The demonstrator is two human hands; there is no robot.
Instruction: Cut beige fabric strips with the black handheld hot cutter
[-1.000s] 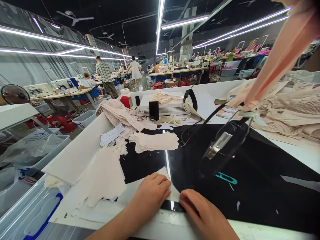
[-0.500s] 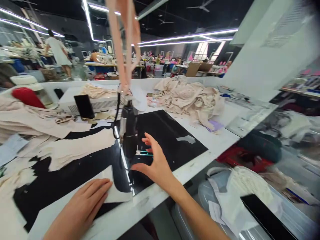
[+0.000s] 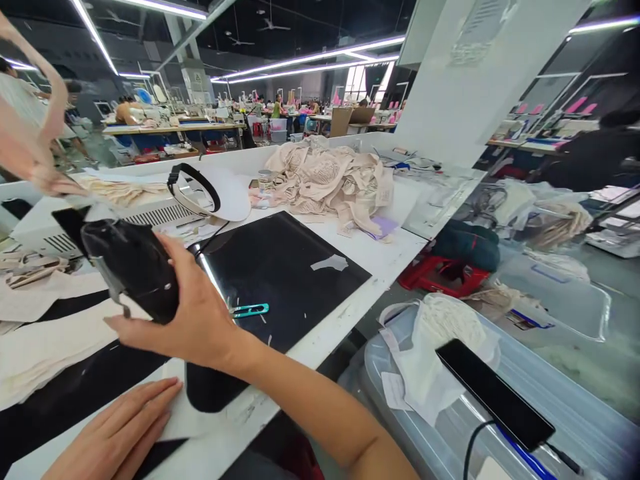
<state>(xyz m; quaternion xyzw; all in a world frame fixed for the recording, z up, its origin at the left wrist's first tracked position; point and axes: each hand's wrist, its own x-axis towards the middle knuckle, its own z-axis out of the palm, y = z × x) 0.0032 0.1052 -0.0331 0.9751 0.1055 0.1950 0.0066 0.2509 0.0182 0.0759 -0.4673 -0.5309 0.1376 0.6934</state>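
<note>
My right hand [image 3: 195, 310] is wrapped round a black handheld tool [image 3: 135, 267], thumb in front and fingers behind; its exact kind I cannot make out. The tool is tilted and hangs from pink fabric strips [image 3: 43, 133]. My left hand [image 3: 117, 427] lies flat, fingers together, on a pale sheet with a curved edge [image 3: 175, 407], over the black mat. Teal-handled thread snips [image 3: 254, 310] lie on the black mat [image 3: 280, 260], just beyond my right wrist. To the left is a stack of cream fabric pieces [image 3: 60, 340].
A heap of cream garments [image 3: 330, 180] sits at the table's back. A white visor [image 3: 230, 193] rests beside a white vented box [image 3: 160, 213]. Right of the table, a clear plastic bin [image 3: 540, 373] carries white cloth and a black phone [image 3: 495, 393]. People work at distant tables.
My right hand has moved left and closed round the black tool, which now tilts instead of hanging upright. The view has swung right. My left hand stays flat on the sheet.
</note>
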